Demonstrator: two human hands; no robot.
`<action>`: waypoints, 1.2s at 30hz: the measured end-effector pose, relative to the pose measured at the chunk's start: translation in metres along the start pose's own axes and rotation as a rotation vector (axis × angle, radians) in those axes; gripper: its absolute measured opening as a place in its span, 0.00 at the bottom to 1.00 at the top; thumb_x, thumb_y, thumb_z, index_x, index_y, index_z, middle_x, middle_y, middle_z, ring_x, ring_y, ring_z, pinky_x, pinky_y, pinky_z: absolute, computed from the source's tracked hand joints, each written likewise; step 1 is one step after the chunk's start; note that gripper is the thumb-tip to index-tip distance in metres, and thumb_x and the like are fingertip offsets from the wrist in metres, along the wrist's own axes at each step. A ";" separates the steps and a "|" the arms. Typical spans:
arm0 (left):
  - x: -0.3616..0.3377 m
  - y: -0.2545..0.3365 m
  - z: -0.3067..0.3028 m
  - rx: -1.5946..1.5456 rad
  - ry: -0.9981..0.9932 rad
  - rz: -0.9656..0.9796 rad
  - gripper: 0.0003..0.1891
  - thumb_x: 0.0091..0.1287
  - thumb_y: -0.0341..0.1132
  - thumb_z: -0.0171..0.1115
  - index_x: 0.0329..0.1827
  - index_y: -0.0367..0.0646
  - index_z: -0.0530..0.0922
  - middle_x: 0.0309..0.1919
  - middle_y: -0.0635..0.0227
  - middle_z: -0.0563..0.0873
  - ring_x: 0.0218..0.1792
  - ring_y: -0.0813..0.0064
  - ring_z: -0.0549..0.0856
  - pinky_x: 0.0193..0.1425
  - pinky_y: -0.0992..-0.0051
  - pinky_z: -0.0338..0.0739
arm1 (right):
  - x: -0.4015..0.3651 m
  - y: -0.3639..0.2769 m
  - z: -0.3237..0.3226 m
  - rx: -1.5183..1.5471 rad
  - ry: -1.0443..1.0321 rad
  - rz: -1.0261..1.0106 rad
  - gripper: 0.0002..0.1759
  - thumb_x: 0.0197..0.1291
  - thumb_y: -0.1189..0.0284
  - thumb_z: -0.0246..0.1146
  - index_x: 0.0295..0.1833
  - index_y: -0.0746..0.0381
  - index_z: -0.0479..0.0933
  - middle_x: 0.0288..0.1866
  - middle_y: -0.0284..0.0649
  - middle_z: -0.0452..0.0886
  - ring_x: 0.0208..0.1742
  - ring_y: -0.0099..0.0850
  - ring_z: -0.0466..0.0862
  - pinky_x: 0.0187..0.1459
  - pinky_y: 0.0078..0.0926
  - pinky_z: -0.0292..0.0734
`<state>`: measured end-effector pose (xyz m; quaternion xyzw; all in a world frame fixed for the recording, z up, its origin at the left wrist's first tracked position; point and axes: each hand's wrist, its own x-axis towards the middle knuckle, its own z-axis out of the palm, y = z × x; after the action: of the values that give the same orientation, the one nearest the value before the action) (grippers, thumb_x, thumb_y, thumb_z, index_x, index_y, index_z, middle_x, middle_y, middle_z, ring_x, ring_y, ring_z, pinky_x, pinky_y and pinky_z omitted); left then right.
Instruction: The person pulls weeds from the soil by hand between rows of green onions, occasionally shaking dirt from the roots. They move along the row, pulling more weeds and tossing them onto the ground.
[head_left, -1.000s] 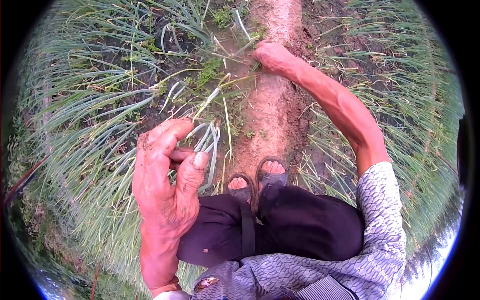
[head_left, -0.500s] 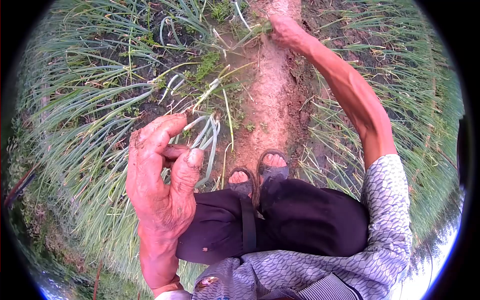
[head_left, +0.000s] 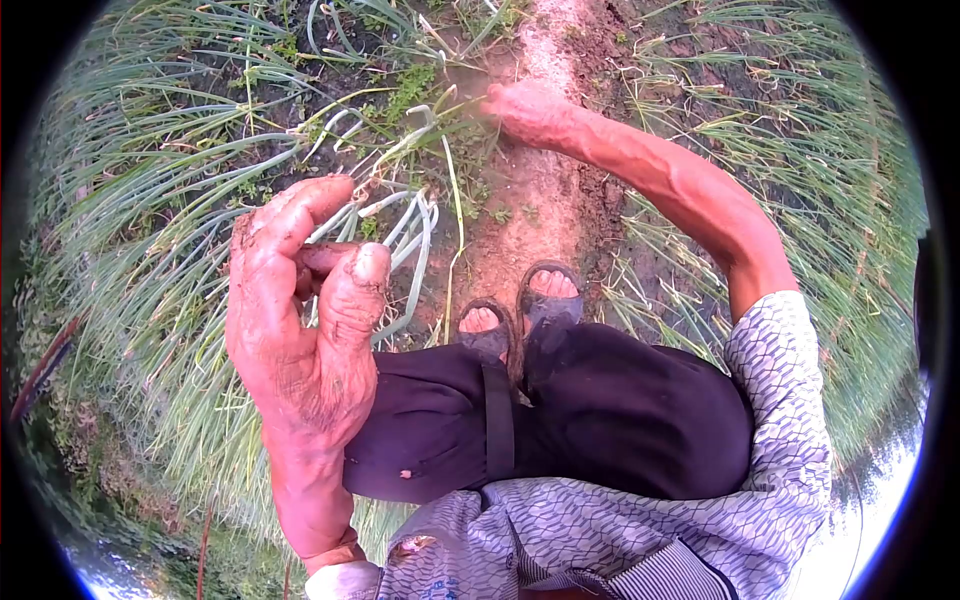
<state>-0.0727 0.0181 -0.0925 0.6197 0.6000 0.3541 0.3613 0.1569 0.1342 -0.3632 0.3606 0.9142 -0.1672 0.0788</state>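
My left hand [head_left: 305, 310], muddy and raised over the left side of the bed, has its fingers curled and its thumb apart, with nothing visible between them. Just beyond its fingertips are bent green onion stalks [head_left: 418, 235], some of them pale. My right hand [head_left: 525, 112] is low over the bare soil strip at the bed's edge, closed and smeared by motion. Blurred green growth [head_left: 462, 122] shows at its fingertips; whether this is held I cannot make out. Low feathery weeds [head_left: 410, 92] grow beside it among the onions.
Between two planted beds runs a reddish soil strip [head_left: 535, 225]; my sandalled feet [head_left: 550, 290] are at its near end. Dense onion leaves [head_left: 150, 225] fill the left bed. More onion rows [head_left: 780, 150] stand on the right. My knees [head_left: 630, 410] are bent close below my hands.
My right hand has moved left and nearer to me, from the far soil strip to the left bed's edge. My left hand has shifted slightly left and away from me, still curled.
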 end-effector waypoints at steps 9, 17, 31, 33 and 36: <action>-0.006 0.008 -0.005 0.030 0.027 -0.016 0.18 0.64 0.28 0.67 0.57 0.34 0.78 0.53 0.60 0.81 0.34 0.78 0.83 0.36 0.81 0.79 | 0.008 0.001 0.014 -0.102 0.213 -0.236 0.05 0.58 0.76 0.62 0.39 0.64 0.80 0.35 0.46 0.83 0.39 0.41 0.87 0.39 0.35 0.88; -0.006 0.012 -0.012 0.063 0.014 -0.006 0.18 0.69 0.30 0.63 0.60 0.33 0.75 0.56 0.59 0.81 0.37 0.79 0.83 0.39 0.81 0.77 | 0.004 -0.010 -0.024 0.641 -0.047 0.297 0.06 0.63 0.73 0.63 0.40 0.66 0.80 0.32 0.48 0.83 0.29 0.35 0.85 0.26 0.22 0.87; -0.008 0.008 -0.014 0.079 0.074 -0.110 0.18 0.64 0.28 0.68 0.57 0.36 0.78 0.53 0.63 0.81 0.34 0.81 0.82 0.37 0.81 0.77 | 0.049 -0.094 0.035 0.157 -0.050 0.094 0.11 0.51 0.74 0.61 0.39 0.68 0.82 0.35 0.52 0.83 0.35 0.50 0.86 0.35 0.44 0.84; -0.011 0.006 -0.016 0.090 0.082 -0.098 0.18 0.64 0.28 0.68 0.57 0.36 0.78 0.52 0.63 0.81 0.34 0.81 0.82 0.36 0.81 0.77 | 0.054 -0.097 0.045 0.033 -0.017 0.007 0.08 0.51 0.72 0.63 0.34 0.63 0.84 0.32 0.46 0.84 0.34 0.45 0.87 0.33 0.42 0.84; -0.015 0.010 -0.018 0.073 0.105 -0.112 0.18 0.64 0.28 0.68 0.57 0.36 0.78 0.52 0.62 0.81 0.34 0.80 0.82 0.36 0.81 0.78 | 0.061 -0.100 0.053 -0.070 0.087 -0.054 0.07 0.52 0.70 0.65 0.33 0.61 0.86 0.29 0.42 0.86 0.33 0.41 0.88 0.31 0.42 0.85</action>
<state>-0.0842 0.0034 -0.0751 0.5786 0.6644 0.3432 0.3257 0.0459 0.0850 -0.4043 0.3399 0.9314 -0.1212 0.0470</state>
